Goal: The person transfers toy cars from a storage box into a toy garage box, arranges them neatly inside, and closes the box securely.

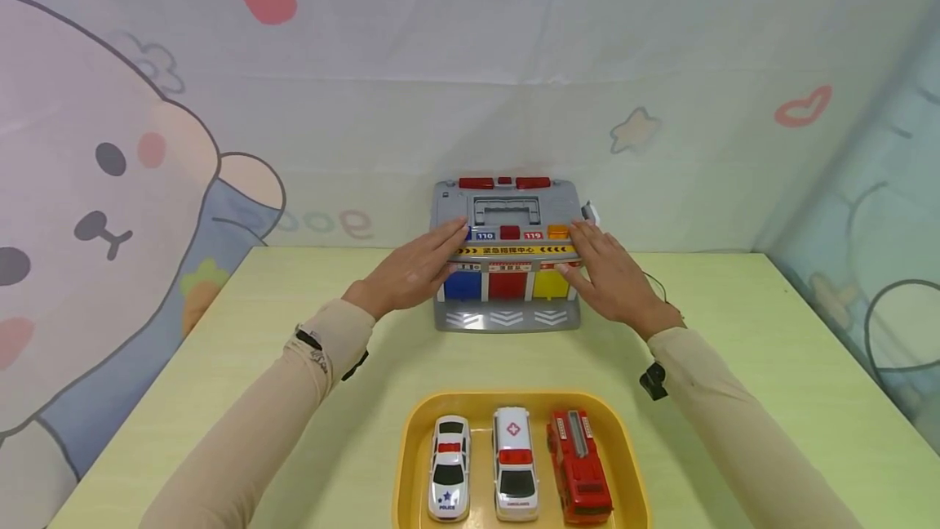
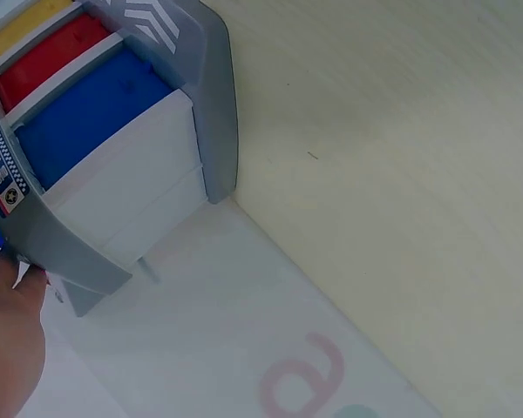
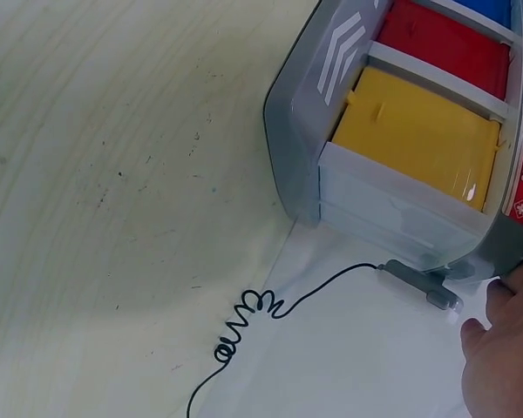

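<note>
A grey toy garage (image 1: pixel 507 317) with blue, red and yellow doors stands at the back of the table, close to the wall. My left hand (image 1: pixel 413 272) rests on its upper left front edge, fingers straight and pointing inward. On the upper right, my right hand (image 1: pixel 615 277) lies the same way, its thumb apart from the fingers at the roof's front. The blue door (image 2: pixel 96 117) is down in the left wrist view, and so is the yellow door (image 3: pixel 418 135) in the right wrist view. The left fingertips are partly hidden by the garage in the left wrist view.
Nearer me, a yellow tray (image 1: pixel 403 464) holds a white police car (image 1: pixel 450 470), a white ambulance (image 1: pixel 516 464) and a red fire engine (image 1: pixel 580 468). A coiled black cord (image 3: pixel 235 326) runs from a small grey handpiece (image 3: pixel 418 280) at the garage's right side. A printed cloth (image 1: pixel 441 104) covers the wall.
</note>
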A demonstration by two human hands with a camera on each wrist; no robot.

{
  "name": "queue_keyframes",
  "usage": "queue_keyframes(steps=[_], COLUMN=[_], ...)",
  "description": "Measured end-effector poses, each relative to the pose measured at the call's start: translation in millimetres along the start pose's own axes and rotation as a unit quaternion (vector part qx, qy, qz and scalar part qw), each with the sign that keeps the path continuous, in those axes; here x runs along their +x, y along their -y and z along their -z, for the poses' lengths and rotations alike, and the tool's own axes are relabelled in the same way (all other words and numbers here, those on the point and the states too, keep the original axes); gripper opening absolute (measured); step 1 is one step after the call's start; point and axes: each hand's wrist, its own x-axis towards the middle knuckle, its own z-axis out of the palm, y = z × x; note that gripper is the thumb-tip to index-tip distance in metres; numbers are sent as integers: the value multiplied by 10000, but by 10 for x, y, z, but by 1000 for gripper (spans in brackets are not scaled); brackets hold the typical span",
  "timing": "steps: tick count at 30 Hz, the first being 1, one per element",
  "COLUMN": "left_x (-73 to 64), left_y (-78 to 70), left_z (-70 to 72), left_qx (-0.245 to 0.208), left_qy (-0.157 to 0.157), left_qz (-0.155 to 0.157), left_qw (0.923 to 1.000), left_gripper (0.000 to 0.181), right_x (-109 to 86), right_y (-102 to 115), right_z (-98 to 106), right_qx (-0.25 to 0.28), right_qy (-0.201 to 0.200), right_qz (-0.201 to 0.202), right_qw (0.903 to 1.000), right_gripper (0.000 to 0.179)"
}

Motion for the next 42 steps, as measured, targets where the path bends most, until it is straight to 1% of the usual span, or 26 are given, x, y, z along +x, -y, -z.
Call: queue_keyframes(steps=[5,15,21,30,42], left_x=[15,37,44,40,47], left_y=[15,59,50,40,41], left_z=[35,47,47,48,34], left_qx=[24,-32,16,76,121], left_qy=[8,252,247,145,123], left_qz=[-168,-162,-155,-193,-162], left_qw=[9999,9995,9996,9997,9997], left_gripper=[61,61,61,62,61], right_x=[-5,-13,-21,-28,-23], right_y=[10,20,20,9,0], right_z=[14,42,54,49,53], right_qx=[-40,-89,-62,-44,-101], right_qy=[-37,30,75,-38,39], right_qz=[-4,-69,-94,-40,-35], right_qw=[10000,9999,9999,10000,9999], right_gripper=[72,73,73,72,72])
